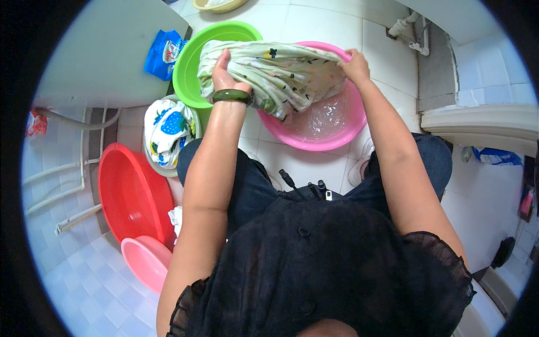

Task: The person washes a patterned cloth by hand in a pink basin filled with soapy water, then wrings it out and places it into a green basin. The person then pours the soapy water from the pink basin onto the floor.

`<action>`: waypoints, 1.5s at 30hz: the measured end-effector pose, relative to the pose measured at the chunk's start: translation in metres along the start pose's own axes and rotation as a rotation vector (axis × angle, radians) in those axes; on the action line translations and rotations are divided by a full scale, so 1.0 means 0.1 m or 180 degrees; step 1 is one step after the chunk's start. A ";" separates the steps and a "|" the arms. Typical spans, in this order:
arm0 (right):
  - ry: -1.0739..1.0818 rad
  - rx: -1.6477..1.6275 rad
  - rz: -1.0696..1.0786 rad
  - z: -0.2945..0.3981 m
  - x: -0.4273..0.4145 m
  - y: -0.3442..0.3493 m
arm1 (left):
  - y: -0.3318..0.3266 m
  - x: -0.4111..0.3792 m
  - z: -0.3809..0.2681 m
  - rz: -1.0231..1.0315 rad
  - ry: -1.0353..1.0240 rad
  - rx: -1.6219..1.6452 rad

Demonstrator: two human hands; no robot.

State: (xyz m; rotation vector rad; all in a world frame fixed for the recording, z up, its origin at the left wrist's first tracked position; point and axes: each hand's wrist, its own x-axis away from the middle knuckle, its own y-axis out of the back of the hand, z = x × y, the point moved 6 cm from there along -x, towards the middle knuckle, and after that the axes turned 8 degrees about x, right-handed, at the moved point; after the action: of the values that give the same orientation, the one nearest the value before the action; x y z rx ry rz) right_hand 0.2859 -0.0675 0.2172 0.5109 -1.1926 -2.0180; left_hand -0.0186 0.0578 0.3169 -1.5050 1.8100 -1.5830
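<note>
A pale green patterned cloth [290, 71] is stretched between my two hands, gathered into folds. My left hand [227, 76], with a dark green bangle at the wrist, grips its left end over the rim of a lime green basin [187, 71]. At the right, my right hand [356, 67] pinches the other end beside the rim of a pink basin [311, 145]. The cloth's lower edge hangs into the pink basin, where cloudy, rippling water [326, 122] shows. What the green basin holds under the cloth is hidden.
Left of my knee, a basin holds white cloth with blue strawberry prints [170, 128]. A red tub [132, 193] and a smaller pink basin [145, 261] lean by the wall. A blue packet [164, 54] stands beside the green basin. White pipes [408, 27] are at upper right.
</note>
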 end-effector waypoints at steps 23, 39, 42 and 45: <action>0.1404 -0.0035 -0.2171 1.18 -0.02 1.33 | 0.09 -0.12 0.19 -0.0328 0.0244 -0.0240; 0.0398 -0.0824 0.2734 0.27 1.04 -2.06 | 0.06 -0.01 0.27 -0.0370 0.0536 0.0103; -0.0501 -0.2447 0.2573 0.25 1.06 -2.04 | 0.02 -0.08 0.26 -0.0386 0.0546 0.0161; -0.0739 -0.3456 0.2074 0.26 0.81 -1.65 | 0.08 -0.21 0.21 -0.0377 0.0449 0.0180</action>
State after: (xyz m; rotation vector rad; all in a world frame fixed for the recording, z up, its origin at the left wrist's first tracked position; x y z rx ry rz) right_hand 0.1520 -0.0628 0.0886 -0.5858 -0.1716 -1.8073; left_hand 0.0026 0.0630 0.2946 -1.5356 1.7610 -1.8231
